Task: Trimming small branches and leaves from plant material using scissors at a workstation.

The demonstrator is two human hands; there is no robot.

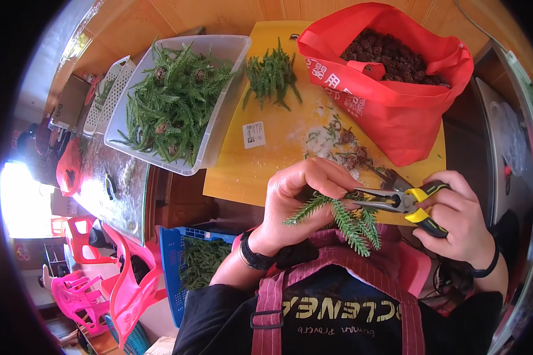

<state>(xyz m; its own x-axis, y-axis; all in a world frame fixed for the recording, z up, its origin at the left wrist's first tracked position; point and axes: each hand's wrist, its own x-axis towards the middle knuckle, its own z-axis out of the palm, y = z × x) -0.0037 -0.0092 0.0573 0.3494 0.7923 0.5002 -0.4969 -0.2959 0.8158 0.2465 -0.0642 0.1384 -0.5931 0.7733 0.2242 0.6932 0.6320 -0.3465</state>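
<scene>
My left hand (302,204) pinches a green artificial pine sprig (353,228), its branches hanging below the fingers. My right hand (459,216) is wrapped round the handles of needle-nose pliers (405,202) with yellow and black grips. The pliers point left, their jaws at the stem end of the sprig beside my left fingertips. Whether the jaws bite on the stem or on a thin wire is too small to tell. Both hands are over the near edge of a yellow tabletop (231,171).
On the tabletop lie a bunch of pine sprigs (272,77), a white label (254,135) and loose pine cones (352,155) amid white crumbs. A translucent bin (210,142) of sprigs stands left, a red bag (391,118) of pine cones right. A blue basket (172,266) sits lower left, near pink chairs (130,284).
</scene>
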